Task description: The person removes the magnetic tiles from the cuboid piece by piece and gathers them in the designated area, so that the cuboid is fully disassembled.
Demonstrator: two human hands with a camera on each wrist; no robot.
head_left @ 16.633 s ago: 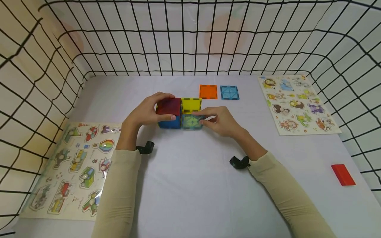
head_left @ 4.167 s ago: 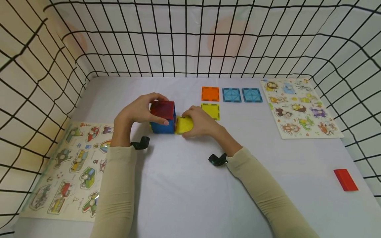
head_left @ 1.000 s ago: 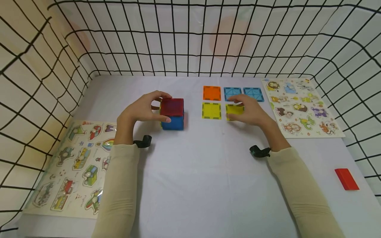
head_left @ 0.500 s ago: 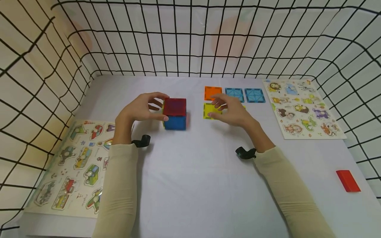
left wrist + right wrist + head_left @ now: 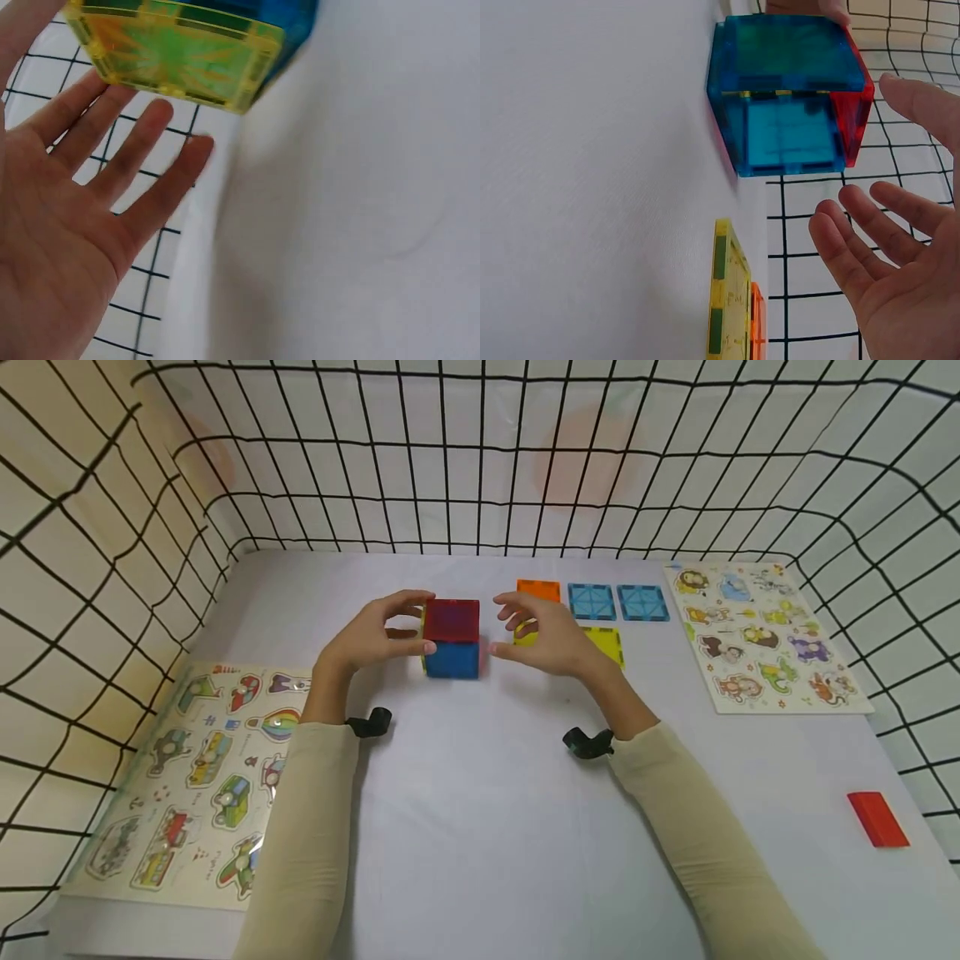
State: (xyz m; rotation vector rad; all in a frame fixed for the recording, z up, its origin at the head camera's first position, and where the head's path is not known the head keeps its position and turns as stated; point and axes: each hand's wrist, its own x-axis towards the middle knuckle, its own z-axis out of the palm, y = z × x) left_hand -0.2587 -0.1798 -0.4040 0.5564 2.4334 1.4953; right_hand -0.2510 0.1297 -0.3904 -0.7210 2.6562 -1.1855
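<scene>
A cube of translucent magnetic tiles (image 5: pixel 452 639) stands on the white cloth, red on top, blue in front, yellow on the left. Its right side is open in the right wrist view, where the blue walls (image 5: pixel 791 56) show. My left hand (image 5: pixel 375 631) holds the cube at its left, thumb by the front edge and a finger at the back. In the left wrist view the other fingers (image 5: pixel 176 172) spread below the yellow tile (image 5: pixel 180 52). My right hand (image 5: pixel 551 639) hovers just right of the cube, fingers loosely bent, holding nothing. It partly covers a yellow tile (image 5: pixel 527 635).
Behind the right hand lie an orange tile (image 5: pixel 538 590), two blue tiles (image 5: pixel 592 602) and another yellow tile (image 5: pixel 606 644). An animal puzzle board (image 5: pixel 765 639) lies at right, a vehicle puzzle board (image 5: pixel 187 785) at left. A red block (image 5: pixel 877 819) lies far right. Black wire mesh (image 5: pixel 480 460) encloses the table.
Yellow and blue tiles beside the cube came off and now lie with the orange one. The right hand let go of the last yellow tile and moved left to the cube, which shifted slightly right.
</scene>
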